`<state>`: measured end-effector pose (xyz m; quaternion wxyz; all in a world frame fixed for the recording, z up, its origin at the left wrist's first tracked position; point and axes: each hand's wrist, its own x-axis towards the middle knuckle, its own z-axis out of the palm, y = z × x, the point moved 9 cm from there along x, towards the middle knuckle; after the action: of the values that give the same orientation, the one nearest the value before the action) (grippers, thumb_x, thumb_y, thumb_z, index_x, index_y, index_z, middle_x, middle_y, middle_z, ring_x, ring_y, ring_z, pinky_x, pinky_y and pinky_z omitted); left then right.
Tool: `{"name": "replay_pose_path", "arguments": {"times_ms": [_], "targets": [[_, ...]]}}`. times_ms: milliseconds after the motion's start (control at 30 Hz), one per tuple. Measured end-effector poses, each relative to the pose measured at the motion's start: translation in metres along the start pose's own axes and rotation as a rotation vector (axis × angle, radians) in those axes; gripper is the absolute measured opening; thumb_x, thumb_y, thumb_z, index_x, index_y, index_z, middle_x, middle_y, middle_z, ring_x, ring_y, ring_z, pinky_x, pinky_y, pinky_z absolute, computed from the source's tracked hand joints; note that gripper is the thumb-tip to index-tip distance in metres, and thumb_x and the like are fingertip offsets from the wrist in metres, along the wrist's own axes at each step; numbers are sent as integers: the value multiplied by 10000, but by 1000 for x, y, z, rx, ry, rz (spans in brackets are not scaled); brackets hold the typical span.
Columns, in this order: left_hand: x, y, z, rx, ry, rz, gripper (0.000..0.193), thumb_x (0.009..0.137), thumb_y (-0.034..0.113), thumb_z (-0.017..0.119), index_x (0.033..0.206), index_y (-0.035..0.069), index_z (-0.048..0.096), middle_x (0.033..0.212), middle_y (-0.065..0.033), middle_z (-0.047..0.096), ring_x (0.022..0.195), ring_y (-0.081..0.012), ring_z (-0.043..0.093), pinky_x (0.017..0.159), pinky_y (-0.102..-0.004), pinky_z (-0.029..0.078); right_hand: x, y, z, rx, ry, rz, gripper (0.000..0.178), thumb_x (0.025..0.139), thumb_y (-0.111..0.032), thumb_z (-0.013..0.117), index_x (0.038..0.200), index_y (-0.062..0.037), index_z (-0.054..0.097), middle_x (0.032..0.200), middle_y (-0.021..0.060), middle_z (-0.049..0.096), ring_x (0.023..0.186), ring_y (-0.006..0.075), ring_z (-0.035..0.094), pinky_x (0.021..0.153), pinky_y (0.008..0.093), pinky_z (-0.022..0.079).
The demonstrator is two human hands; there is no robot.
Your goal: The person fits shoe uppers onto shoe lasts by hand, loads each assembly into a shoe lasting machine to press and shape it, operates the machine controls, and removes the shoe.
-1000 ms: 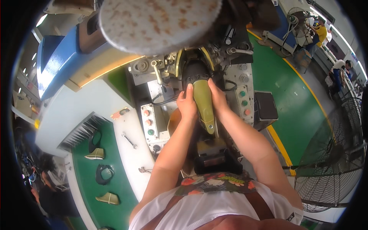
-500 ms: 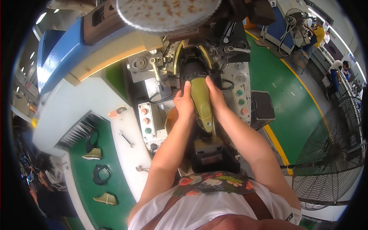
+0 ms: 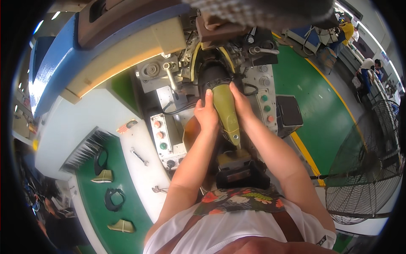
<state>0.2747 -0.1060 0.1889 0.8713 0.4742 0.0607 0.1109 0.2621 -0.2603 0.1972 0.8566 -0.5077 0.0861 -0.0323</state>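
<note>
An olive-green shoe last (image 3: 225,108) lies lengthwise in front of me, its narrow heel end with a round hole toward my body. A black shoe upper (image 3: 212,77) covers its far end, which sits inside the curved yellow-edged jaws (image 3: 227,57) of a machine. My left hand (image 3: 206,113) is pressed along the last's left side with the thumb up. Along its right side my right hand (image 3: 242,105) grips it in the same way. Part of the fingers of both hands is hidden underneath.
Button panels (image 3: 160,135) flank the machine, and a lever (image 3: 170,76) stands left of its jaws. A blue machine arm (image 3: 59,59) looms overhead. At left, a wrench (image 3: 139,156) lies on a white ledge beside a green belt (image 3: 91,203) carrying lasts and black uppers. A caged fan (image 3: 363,178) stands right.
My viewpoint has shifted slightly, so the overhead parts sit differently in the picture. Both hands keep hold of the last, which stays in nearly the same place at the jaws.
</note>
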Motion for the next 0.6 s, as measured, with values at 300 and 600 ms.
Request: {"name": "replay_pose_path", "arguments": {"times_ms": [300, 600], "targets": [[-1, -1, 4, -47, -63, -69, 699, 961, 386, 808, 1299, -150, 513, 1108, -170, 726, 949, -184, 688, 861, -291, 551, -1, -2, 1, 1, -7, 16, 716, 960, -610, 707, 1238, 50, 688, 1125, 93, 725, 978, 157, 684, 858, 277, 533], [2, -3, -4, 12, -23, -12, 435, 1026, 362, 729, 1161, -42, 638, 1050, -110, 738, 910, -166, 704, 799, -284, 566, 16, 19, -13, 2, 57, -25, 730, 912, -641, 748, 1138, 53, 714, 1053, 97, 727, 936, 154, 673, 824, 272, 518]]}}
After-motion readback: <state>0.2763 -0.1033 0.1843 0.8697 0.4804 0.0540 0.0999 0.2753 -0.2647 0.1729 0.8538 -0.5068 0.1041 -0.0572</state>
